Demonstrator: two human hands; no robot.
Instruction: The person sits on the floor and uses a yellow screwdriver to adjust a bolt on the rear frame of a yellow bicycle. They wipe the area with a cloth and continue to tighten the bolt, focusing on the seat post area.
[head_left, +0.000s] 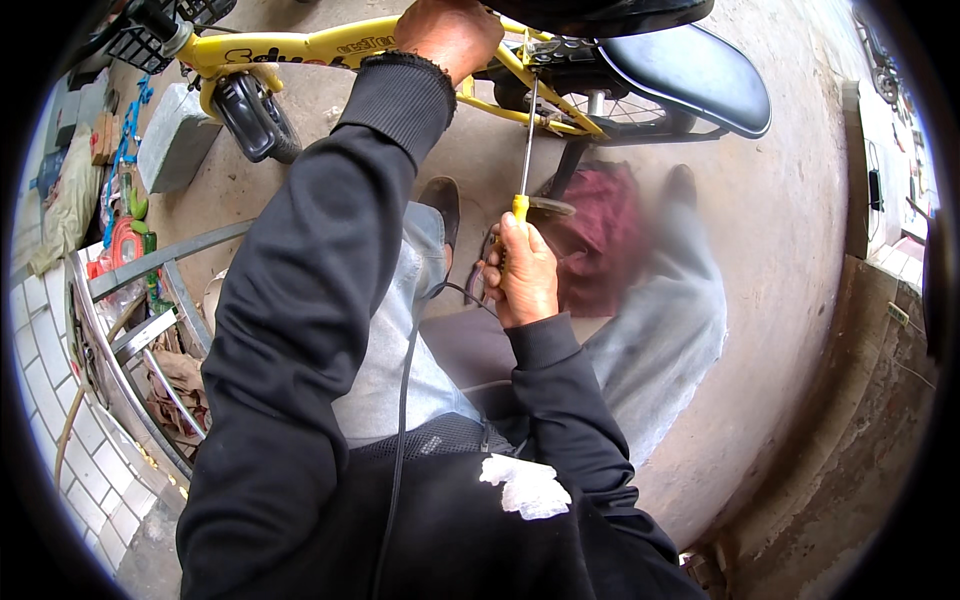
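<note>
In my right hand [525, 270] is a screwdriver [530, 145], its yellow handle wrapped by my fingers. The long metal shaft points away from me, and its tip meets the dark parts by the yellow frame of a small bike [310, 45]. Against that frame, below the black seat [610, 12], lies my left hand [450, 38]; only its back shows, and the fingers are hidden. A black rear mudguard or pad [690, 75] extends to the right over the rear wheel.
A dark red cloth [595, 230] lies on the concrete floor between my legs. At left stand a pale block [178, 140] by the front wheel [255, 115], and a grey metal frame [165, 265]. To the right runs a low wall [850, 400].
</note>
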